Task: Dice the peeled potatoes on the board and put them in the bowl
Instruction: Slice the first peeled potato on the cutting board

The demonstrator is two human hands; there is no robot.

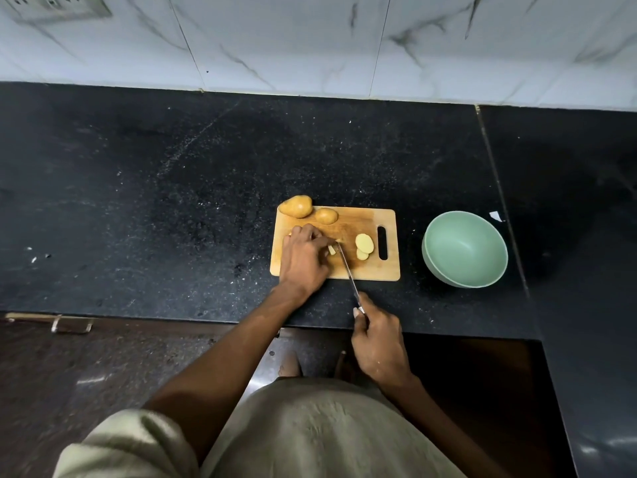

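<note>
A person's left hand (303, 257) curls over a potato piece on the rectangular wooden cutting board (365, 270), hiding most of it; only pale strips (331, 250) show at the fingertips. The right hand (377, 343) grips the handle of a slim steel knife (346, 267), its blade beside those strips. Two whole potatoes (296, 206) crowd the board's far left corner; pale slices (364, 243) lie near the handle slot. The pale green bowl (464, 249) stands apart on the black speckled counter (172, 201).

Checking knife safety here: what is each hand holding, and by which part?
Right hand grips the knife by its handle. Left hand presses down on a potato piece, mostly hidden beneath its fingers.
</note>
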